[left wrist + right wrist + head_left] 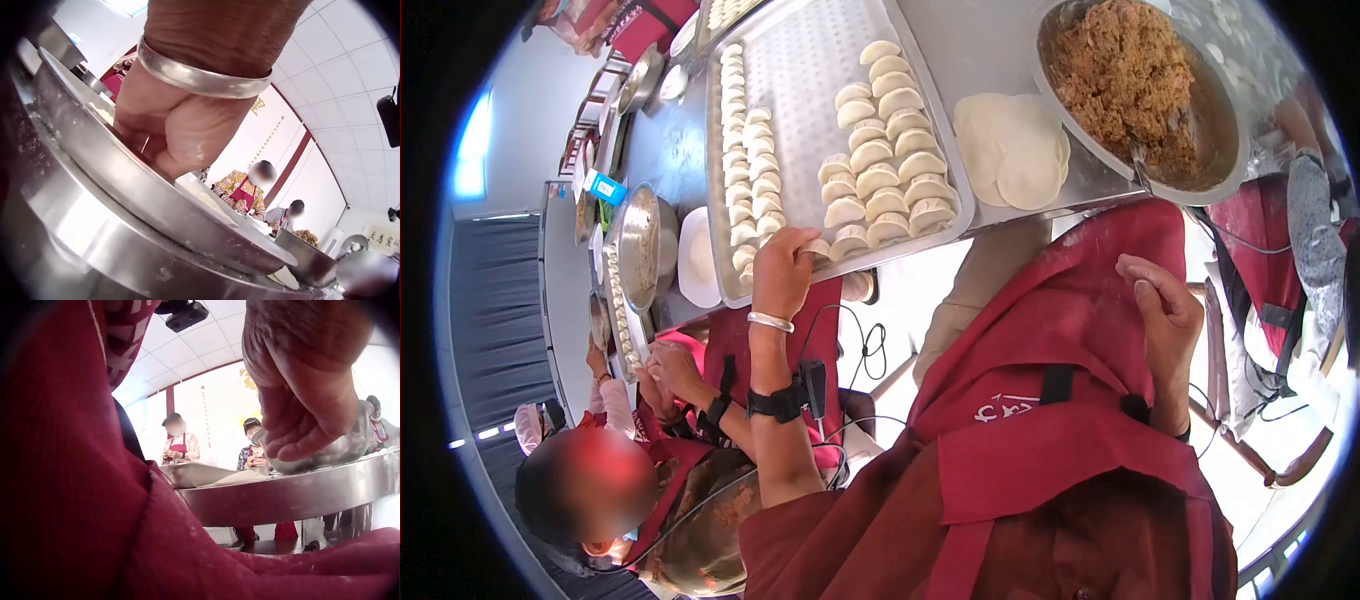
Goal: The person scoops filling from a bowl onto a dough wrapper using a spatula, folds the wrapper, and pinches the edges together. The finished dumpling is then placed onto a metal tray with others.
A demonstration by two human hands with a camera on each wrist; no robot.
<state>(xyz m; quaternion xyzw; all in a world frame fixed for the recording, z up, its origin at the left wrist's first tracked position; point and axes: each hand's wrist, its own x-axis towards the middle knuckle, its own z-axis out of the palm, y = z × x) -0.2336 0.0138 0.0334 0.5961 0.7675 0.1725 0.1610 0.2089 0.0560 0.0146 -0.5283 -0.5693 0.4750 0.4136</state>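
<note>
In the head view, the left hand (783,272) reaches over the near rim of the metal tray (795,60), its fingers pinching a dumpling (817,248) at the near end of the rows. In the left wrist view, the tray's side (144,187) hides the fingertips of the left hand (187,125). The right hand (1168,312) hangs over the red apron (1060,290) with fingers loosely bent and nothing in them. The right wrist view shows this hand (306,387) in front of the table edge (287,499).
Round wrappers (1012,150) lie stacked right of the tray, beside a bowl (1226,150) of brown filling (1125,80). At the left are a white dish (697,262) and a metal bowl (640,250). Another person's hands (675,375) work close by at the left.
</note>
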